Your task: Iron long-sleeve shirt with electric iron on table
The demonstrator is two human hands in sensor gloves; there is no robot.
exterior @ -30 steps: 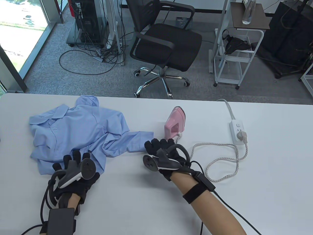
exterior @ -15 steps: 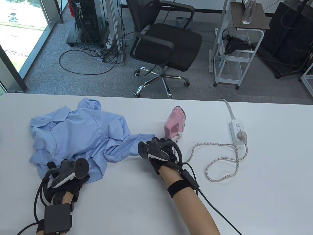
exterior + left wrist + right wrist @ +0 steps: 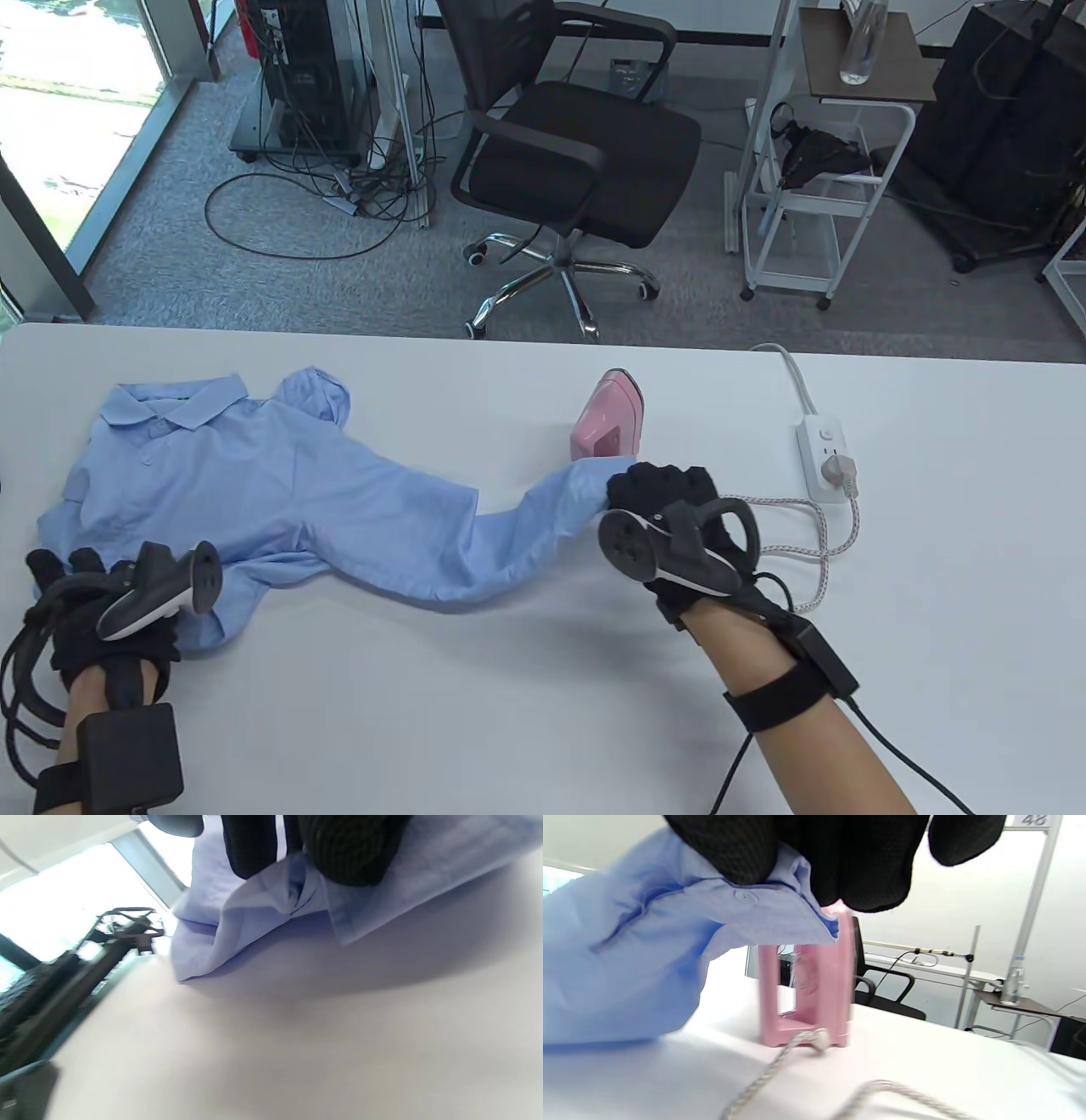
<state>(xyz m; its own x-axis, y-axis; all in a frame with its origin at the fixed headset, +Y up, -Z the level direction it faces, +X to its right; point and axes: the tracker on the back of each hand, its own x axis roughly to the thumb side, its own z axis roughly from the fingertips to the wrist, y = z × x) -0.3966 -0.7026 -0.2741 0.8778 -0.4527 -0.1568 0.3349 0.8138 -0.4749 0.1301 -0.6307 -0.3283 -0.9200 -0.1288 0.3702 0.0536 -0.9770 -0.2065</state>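
Both hands are only spreading cloth so far; no ironing has begun. At the near left, the left hand (image 3: 93,594) pinches the hem of the shirt (image 3: 254,492), which lies on the table's (image 3: 509,722) left half, collar far. Its sleeve (image 3: 543,518) stretches right to the right hand (image 3: 670,518), pinching the cuff. Just beyond stands the iron (image 3: 607,416), upright, untouched, plugged into the strip (image 3: 823,454).
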